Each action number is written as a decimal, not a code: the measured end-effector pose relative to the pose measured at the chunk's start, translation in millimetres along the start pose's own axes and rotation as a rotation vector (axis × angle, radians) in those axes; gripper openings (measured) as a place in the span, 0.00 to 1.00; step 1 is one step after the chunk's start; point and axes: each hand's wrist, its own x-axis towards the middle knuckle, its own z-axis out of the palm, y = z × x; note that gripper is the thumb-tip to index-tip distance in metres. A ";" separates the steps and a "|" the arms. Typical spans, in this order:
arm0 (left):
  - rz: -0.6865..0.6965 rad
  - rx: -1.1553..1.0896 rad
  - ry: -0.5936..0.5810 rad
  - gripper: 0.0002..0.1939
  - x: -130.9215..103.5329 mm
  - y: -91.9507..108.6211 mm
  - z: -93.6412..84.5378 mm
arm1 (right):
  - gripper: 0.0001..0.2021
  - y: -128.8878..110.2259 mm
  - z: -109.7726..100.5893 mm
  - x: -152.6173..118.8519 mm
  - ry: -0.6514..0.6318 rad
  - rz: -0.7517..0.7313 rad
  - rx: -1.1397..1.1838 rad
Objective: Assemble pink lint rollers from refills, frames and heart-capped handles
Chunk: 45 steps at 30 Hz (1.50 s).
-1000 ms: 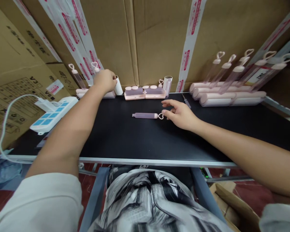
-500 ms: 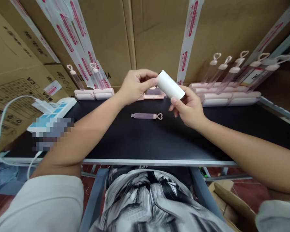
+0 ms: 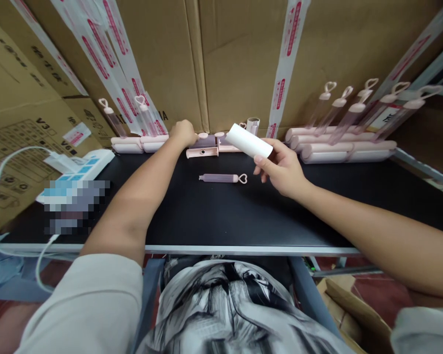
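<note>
My right hand [image 3: 283, 166] grips a white paper roll [image 3: 249, 141] by its lower right end, holding it tilted above the table. My left hand [image 3: 183, 132] reaches to the back, at the left end of the pink plastic cases [image 3: 202, 153]; its fingers are mostly hidden, so I cannot tell whether they hold anything. One case lies open, showing its hollow inside. In front of them, a translucent purple handle with a heart-shaped loop [image 3: 221, 178] lies flat on the black table [image 3: 221, 216].
Pink-and-white rollers with upright heart-loop handles stand at the back left [image 3: 126, 145] and are stacked at the back right [image 3: 349, 152]. A white power strip [image 3: 77, 172] with a cable lies left. Cardboard boxes [image 3: 239, 59] wall the back. Another white roll [image 3: 253, 125] stands upright behind.
My left hand has let go of the white roll and moved left and back to the pink cases. My right hand keeps the roll, slightly lower and further left.
</note>
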 end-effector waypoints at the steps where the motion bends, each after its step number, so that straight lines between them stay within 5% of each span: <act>1: -0.001 0.000 0.008 0.21 0.1 0.4 -0.3 | 0.36 0.3 -0.2 0.0 0.000 0.001 0.000; 7: 0.054 -0.055 0.081 0.14 -7.4 -5.6 -10.6 | 0.35 2.0 -1.1 1.0 0.008 0.006 -0.005; 10: 0.157 -0.321 0.128 0.11 -31.7 -0.9 -16.6 | 0.35 2.6 -0.4 0.8 0.004 0.014 -0.014; 14: 0.326 -0.904 -0.081 0.15 -74.5 12.1 -21.7 | 0.36 3.7 0.9 0.6 0.009 0.021 -0.018; 19: 0.438 -1.148 -0.240 0.22 -97.4 19.9 -19.2 | 0.36 2.5 1.4 0.5 0.005 0.011 -0.002; 37: 0.427 -1.290 -0.259 0.19 -102.3 27.4 -6.8 | 0.37 2.3 0.3 -1.4 0.005 0.014 -0.014; 45: 0.563 -1.172 -0.309 0.32 -104.0 28.2 0.5 | 0.27 1.4 3.0 -2.0 -0.022 0.129 -0.062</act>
